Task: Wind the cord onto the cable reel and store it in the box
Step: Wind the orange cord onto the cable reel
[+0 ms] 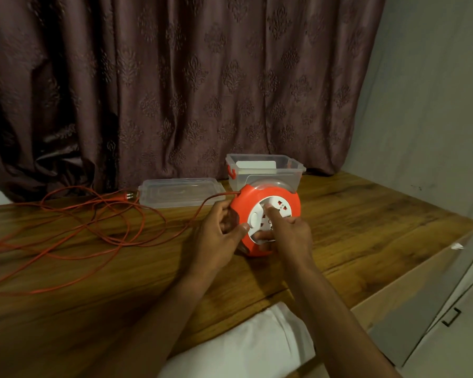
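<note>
My left hand (216,236) grips the left edge of the orange reel (268,218), which stands on its rim on the wooden table (366,222) just in front of the open clear box (265,170), and my right hand (287,233) presses its fingers into the reel's white socket face. The cord (93,222) runs from the reel's top left and sprawls in loose loops across the table to the left, its plug (128,196) lying beside the lid (179,192).

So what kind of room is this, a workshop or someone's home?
Most likely a home room, perhaps a bedroom: a heavy patterned brown curtain hangs behind the wooden tabletop, a pale cupboard door with a handle sits beside it, and there are no workshop tools.
</note>
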